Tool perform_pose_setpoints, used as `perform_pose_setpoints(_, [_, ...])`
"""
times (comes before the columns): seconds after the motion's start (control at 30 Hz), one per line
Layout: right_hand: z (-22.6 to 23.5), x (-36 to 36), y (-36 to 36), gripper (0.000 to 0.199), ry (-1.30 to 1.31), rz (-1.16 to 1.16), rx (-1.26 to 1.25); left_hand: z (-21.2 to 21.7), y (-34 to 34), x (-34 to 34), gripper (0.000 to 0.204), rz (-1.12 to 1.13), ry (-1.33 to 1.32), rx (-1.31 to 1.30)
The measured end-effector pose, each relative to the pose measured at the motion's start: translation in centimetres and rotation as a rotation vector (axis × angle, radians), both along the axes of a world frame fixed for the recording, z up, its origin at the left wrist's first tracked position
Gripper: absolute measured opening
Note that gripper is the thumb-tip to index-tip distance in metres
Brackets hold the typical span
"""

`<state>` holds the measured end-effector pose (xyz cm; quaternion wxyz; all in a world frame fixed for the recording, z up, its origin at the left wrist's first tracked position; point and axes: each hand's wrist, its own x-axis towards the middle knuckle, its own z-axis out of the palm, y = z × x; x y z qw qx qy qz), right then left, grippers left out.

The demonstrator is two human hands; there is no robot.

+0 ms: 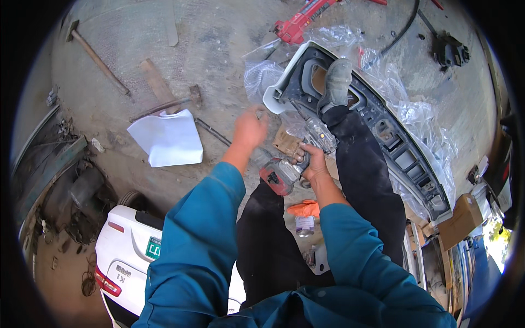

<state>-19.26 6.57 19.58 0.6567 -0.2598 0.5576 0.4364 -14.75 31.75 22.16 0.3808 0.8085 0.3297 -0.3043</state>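
Note:
My right hand (314,163) grips the handle of a cordless drill (321,136) with a red and grey battery at its base. A long, thin bit on the drill points up and left, over the near edge of a white-rimmed dark vehicle panel (385,131). My left hand (250,130) is held left of the drill, its fingers curled together; whatever they may hold is hidden. My shoe (335,82) rests on the panel, which lies on the floor. A small brown cardboard piece (287,141) lies by the drill.
Clear plastic wrap (410,106) surrounds the panel. A red tool (298,27) lies beyond it. To the left are a white sheet (169,139), a hammer (98,63) and another hammer (164,108). A can (304,226) with an orange glove (304,209) stands near my legs; a white car (128,240) is lower left.

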Motion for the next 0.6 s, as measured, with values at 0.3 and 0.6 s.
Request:
perform_pose_setpoints(0.3, [-2.5, 0.1, -0.5, 0.016, 0.048, 0.035, 0.039, -5.2, 0.3, 0.6, 0.056, -0.076, 0.07, 0.081])
perform_pose_setpoints(0.6, [-2.7, 0.8, -0.8, 0.018, 0.046, 0.074, 0.075, -6.9, -0.5, 0.9, 0.058, -0.119, 0.098, 0.069])
